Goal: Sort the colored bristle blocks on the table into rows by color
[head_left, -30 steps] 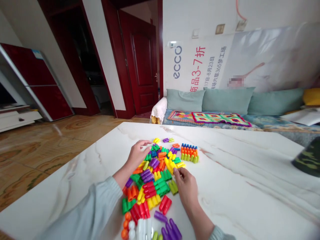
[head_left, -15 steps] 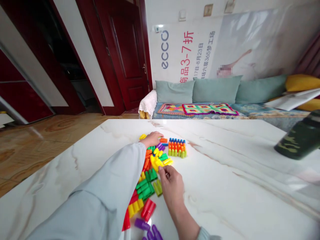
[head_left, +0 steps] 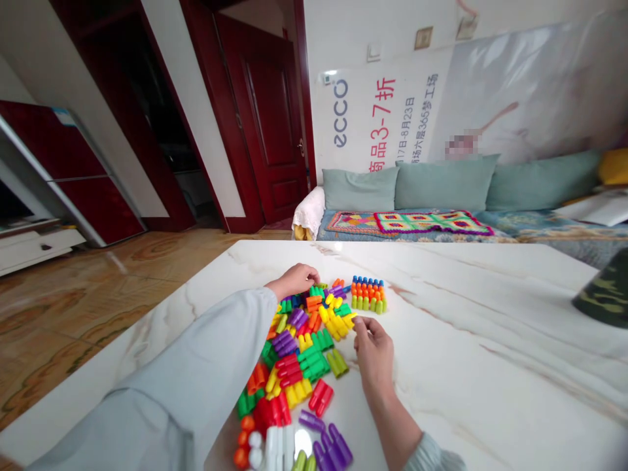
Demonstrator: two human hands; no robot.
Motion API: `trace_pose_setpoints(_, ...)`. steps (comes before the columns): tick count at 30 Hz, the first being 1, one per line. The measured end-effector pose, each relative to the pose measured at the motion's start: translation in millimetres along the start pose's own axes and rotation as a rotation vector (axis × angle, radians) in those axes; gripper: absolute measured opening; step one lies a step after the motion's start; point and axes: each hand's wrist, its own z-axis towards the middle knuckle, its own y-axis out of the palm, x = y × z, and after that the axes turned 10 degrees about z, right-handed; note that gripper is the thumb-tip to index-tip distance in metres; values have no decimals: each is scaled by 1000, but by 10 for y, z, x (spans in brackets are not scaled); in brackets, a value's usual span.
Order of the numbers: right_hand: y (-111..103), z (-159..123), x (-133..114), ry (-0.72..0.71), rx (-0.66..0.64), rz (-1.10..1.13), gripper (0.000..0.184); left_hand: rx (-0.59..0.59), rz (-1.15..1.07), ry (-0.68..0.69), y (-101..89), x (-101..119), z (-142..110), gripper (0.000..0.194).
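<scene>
Head cam: we look fwd & down at a white marble-look table [head_left: 466, 333].
L hand [head_left: 297, 280]: over far end of our pile [head_left: 314, 362], fingers bent & narrow, tips next to a lime pc [head_left: 322, 285]; can't tell if we hold it.
R hand [head_left: 373, 340]: right of pile, thumb & index nearly tog. at right end of the yellow pcs [head_left: 338, 322]; can't tell if gripped.
Pile: betw. our arms, multicol. plastic pcs running near to far.
Lined-up rows [head_left: 369, 294]: far, just right of pile; blue far, orange mid, lime near.
Near end: purple pcs [head_left: 334, 448] right, white pcs [head_left: 279, 450] left.
Camo item [head_left: 606, 294]: right, on table, partly out of view.
Sofa: far, past table, w/ green cushions [head_left: 444, 186] & crochet mat [head_left: 432, 222].
</scene>
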Motion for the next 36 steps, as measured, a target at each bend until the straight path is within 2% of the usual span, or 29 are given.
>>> trace_pose_setpoints(5, 2, 3, 4, -195, 60, -17, 33, 51, -6, -8, -33, 78, -67, 39)
trace_pose_setpoints(7, 10, -5, -15, -216, 47, -29, 32, 50, -2, -24, -5, 121, -12, 44)
trace_pose_setpoints(15, 39, -10, -16, -148, 11, -14, 31, -264, 52, -99, 122, 185, 321, 54)
trace_pose_setpoints(21, 47, 5, 13, -103, -12, -13, 34, -354, 87, -119, 134, 193, 344, 46)
trace_pose_setpoints(26, 50, 4, 24, -96, -29, -48, 36, -286, 100, -112, 92, 200, 220, 28)
trace_pose_setpoints(30, 50, 10, 42, -99, -37, -43, 37, -137, 71, -84, -38, 245, 133, 27)
trace_pose_setpoints(33, 56, 10, 33, -95, -52, -13, 39, -42, 16, -37, -135, 382, 2, 31)
trace_pose_setpoints(36, 78, -4, -2, -127, -73, 60, 47, -25, -85, 58, -171, 618, -266, 31)
